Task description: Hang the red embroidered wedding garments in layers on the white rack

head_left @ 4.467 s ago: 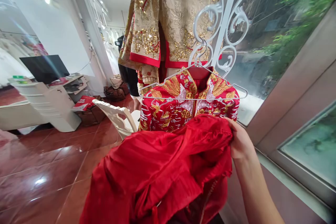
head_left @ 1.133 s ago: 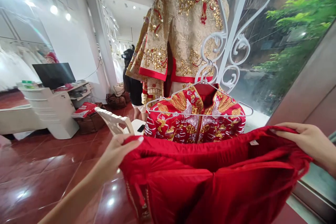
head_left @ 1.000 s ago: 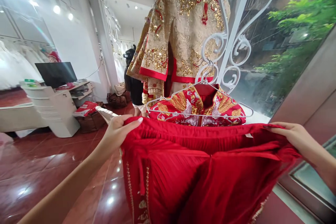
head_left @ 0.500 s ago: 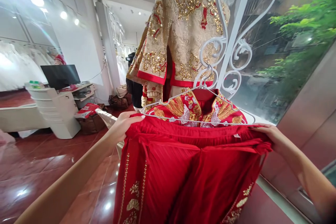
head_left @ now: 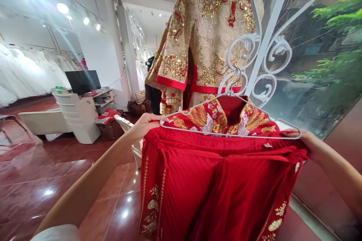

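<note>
Skirt (head_left: 195, 188): satiny cloth; hanger (head_left: 232, 135): smooth metal; floor (head_left: 65, 169): glossy tile.

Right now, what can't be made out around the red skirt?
Head view, pleated red skirt: hem cut off by bottom edge.
Head view, embroidered red jacket: lower part hidden behind skirt.
Head view, white label: any print too small.
Head view, beige jacket: collar cut off by top edge.

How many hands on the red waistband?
2: left hand at the left end of the waistband, right hand at its right end. No others show, though its far side is hidden.
</note>
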The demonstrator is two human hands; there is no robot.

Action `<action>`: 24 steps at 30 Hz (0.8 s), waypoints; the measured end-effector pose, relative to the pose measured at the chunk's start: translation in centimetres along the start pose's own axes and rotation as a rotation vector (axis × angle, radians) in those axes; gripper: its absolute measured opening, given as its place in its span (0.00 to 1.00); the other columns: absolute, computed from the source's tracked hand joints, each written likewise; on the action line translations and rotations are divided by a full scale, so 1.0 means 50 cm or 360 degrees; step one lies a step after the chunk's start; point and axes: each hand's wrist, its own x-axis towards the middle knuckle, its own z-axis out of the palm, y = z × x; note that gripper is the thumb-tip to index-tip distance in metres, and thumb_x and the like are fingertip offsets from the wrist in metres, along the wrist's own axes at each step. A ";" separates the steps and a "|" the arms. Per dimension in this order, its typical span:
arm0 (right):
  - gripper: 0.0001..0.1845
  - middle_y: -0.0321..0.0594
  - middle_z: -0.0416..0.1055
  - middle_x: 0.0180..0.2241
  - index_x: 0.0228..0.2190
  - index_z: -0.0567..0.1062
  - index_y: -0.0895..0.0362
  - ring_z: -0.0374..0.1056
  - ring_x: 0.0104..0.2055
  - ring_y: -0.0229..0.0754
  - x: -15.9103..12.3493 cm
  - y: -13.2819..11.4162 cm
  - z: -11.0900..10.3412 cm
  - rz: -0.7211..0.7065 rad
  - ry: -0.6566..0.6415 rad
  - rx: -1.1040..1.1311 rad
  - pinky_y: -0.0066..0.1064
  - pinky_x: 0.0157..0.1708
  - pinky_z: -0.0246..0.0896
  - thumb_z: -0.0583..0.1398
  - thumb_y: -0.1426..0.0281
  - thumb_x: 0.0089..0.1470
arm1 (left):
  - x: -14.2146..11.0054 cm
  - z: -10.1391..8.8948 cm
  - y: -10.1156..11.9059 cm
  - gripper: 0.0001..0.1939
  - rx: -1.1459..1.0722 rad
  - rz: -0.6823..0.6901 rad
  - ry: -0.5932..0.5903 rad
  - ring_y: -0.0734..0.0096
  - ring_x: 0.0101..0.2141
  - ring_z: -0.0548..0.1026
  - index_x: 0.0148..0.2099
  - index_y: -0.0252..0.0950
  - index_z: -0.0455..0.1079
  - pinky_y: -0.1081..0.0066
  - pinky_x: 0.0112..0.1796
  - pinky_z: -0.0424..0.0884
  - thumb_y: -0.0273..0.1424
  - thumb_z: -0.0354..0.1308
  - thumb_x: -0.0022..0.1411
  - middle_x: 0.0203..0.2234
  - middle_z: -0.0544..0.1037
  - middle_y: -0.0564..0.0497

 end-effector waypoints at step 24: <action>0.23 0.49 0.76 0.33 0.33 0.80 0.59 0.68 0.30 0.44 -0.078 -0.076 0.049 -0.0851 0.0288 -0.0644 0.29 0.28 0.60 0.64 0.57 0.35 | 0.002 0.041 0.181 0.16 0.2037 0.0371 -0.0014 0.70 0.26 0.73 0.33 0.40 0.75 0.74 0.30 0.65 0.26 0.46 0.50 0.25 0.78 0.53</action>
